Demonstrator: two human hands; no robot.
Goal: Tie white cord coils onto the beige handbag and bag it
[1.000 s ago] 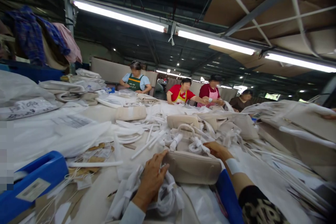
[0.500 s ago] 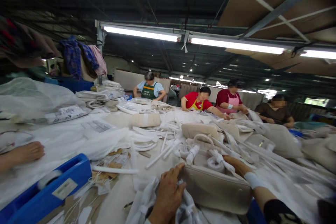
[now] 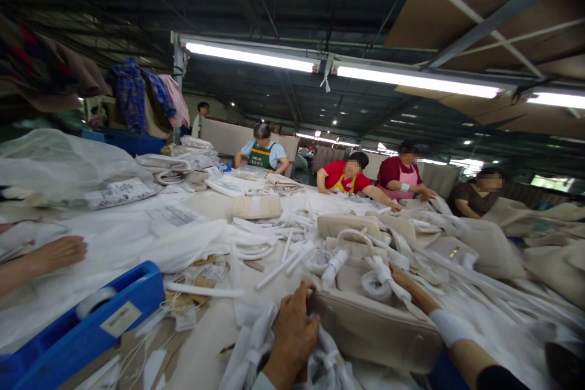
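1. Head view: a beige bag (image 3: 375, 332) lies on its side at the near edge of the counter (image 3: 205, 329), long and soft-cornered, its smooth face turned toward the camera. It looks like pale leather or leather-like stuff (the material cannot be told for sure).
2. The left hand (image 3: 292, 332) rests at the bag's left end, fingers curled over the corner, so its grip is closed on that end. Under the wrist lies a heap of white wrapping (image 3: 274, 353).
3. The right hand (image 3: 404, 283) reaches over the bag's far top edge, a white band on the wrist. Its fingers are hidden behind a wrapped handle (image 3: 379, 274) (so I cannot tell whether its grip is wide or narrow).
4. A blue tape dispenser (image 3: 91, 332) stands at the near left, well apart from the bag.
5. Another person's hand (image 3: 59, 254) lies on clear plastic bags (image 3: 137, 244) at the far left.
6. Four workers (image 3: 350, 177) sit along the far side of the counter, among more beige bags and white wrapped straps (image 3: 283, 262).
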